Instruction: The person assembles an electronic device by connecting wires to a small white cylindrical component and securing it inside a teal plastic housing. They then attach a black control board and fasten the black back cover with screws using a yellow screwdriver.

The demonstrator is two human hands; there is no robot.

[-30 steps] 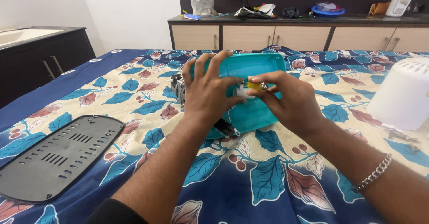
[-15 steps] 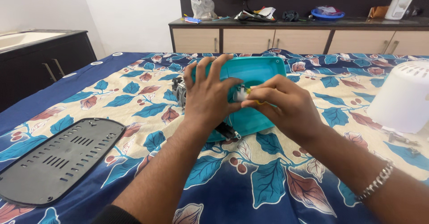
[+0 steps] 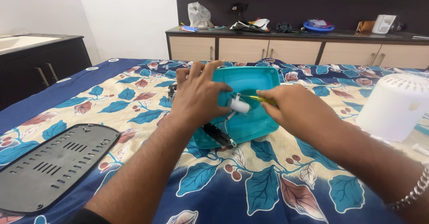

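- Black vented plate (image 3: 51, 166): flat, slotted, lying at the near left on the leaf-patterned cloth (image 3: 134, 105); well apart from both hands, not in use.
- Left hand (image 3: 196, 96): fingers spread and pressed over the left part of the teal housing (image 3: 250, 79), thumb towards the white cylindrical part (image 3: 239, 105). It is clamped on the housing as a brace. Judgement: the brace serves best if it stays firm and flat, so the shell does not rock while the tool works.
- Teal housing: a shallow plastic shell, open side up and tilted towards the person, mid-bench on the cloth. A dark component (image 3: 218, 134) with thin wires sits at its near left edge.
- White cylindrical part: inside the shell, between the two hands, touching the left thumb.
- Yellow-handled screwdriver (image 3: 261, 100): its thin shaft points left to the white part; whether the tip is seated cannot be told.
- Right hand (image 3: 290, 110): closed around the screwdriver handle, just right of the white part; a chain bracelet (image 3: 413, 192) at the wrist. Judgement: the shaft wants to stay in line with the fastener, under light, steady pressure, clear of the wires.
- White perforated tub (image 3: 393, 108): upside down at the far right, apart from the work.
- Cabinet counter (image 3: 286, 32): far side, with assorted clutter.
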